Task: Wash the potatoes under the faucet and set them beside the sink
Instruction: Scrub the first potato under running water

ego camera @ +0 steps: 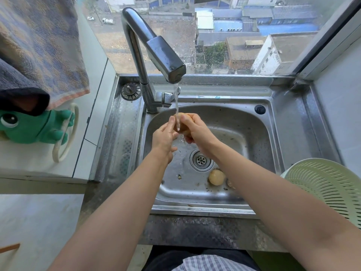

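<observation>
Water runs from the steel faucet [166, 59] into the steel sink [254, 122]. Under the stream I hold a yellow-brown potato [182, 122]. My right hand [197, 132] wraps around it from the right. My left hand [164, 137] presses its fingers against the potato's left side. A second potato [216, 177] lies on the sink floor near the drain [201, 160], and a small piece of another [230, 183] shows beside my right forearm, mostly hidden.
A pale green colander [328, 188] stands on the counter to the right of the sink. A sink strainer plug [130, 91] sits at the back left rim. Towels [39, 51] and a green frog-shaped toy [35, 126] hang on the left wall. Bits of peel lie in the basin.
</observation>
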`<state>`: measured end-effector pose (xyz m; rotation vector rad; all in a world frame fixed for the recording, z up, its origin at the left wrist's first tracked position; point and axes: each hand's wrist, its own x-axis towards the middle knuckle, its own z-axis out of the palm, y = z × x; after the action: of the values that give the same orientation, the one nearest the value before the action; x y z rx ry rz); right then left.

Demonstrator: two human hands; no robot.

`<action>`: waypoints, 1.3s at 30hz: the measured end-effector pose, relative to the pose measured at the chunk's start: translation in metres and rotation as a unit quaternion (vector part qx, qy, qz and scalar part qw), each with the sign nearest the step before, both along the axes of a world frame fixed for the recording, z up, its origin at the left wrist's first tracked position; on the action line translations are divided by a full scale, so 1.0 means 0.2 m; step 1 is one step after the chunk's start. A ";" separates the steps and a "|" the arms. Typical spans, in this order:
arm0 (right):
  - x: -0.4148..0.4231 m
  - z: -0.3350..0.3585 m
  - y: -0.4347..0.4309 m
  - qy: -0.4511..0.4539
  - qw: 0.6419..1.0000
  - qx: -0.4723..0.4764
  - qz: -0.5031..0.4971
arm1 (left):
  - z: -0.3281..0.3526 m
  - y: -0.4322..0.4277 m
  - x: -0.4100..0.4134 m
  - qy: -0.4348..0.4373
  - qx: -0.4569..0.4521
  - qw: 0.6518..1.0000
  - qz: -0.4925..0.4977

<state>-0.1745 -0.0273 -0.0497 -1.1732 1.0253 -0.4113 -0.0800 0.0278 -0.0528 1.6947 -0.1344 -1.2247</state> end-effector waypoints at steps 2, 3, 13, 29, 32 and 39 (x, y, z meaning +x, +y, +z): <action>0.00 0.01 -0.02 0.051 0.999 0.007 -0.010 | 0.00 -0.01 0.00 0.013 -0.014 1.000 -0.009; 0.01 0.00 -0.02 0.083 0.996 0.003 -0.021 | 0.01 -0.02 -0.01 -0.005 -0.012 1.000 -0.016; -0.02 -0.07 0.02 0.024 0.999 -0.045 -0.019 | 0.02 -0.04 0.02 -0.083 -0.035 0.996 0.002; -0.09 -0.09 0.05 -0.018 0.995 -0.093 0.024 | 0.03 -0.07 -0.04 0.094 -0.116 0.989 0.007; -0.08 -0.09 0.07 -0.033 0.993 -0.104 0.043 | 0.02 -0.06 -0.01 0.115 -0.116 0.985 0.055; -0.07 -0.08 0.06 -0.043 0.995 -0.075 0.050 | 0.01 -0.03 0.01 0.034 -0.060 0.997 -0.016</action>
<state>-0.1878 -0.0159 -0.0654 -1.3235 0.8702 -0.4616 -0.0774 0.0222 -0.0502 1.5506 -0.1903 -1.2727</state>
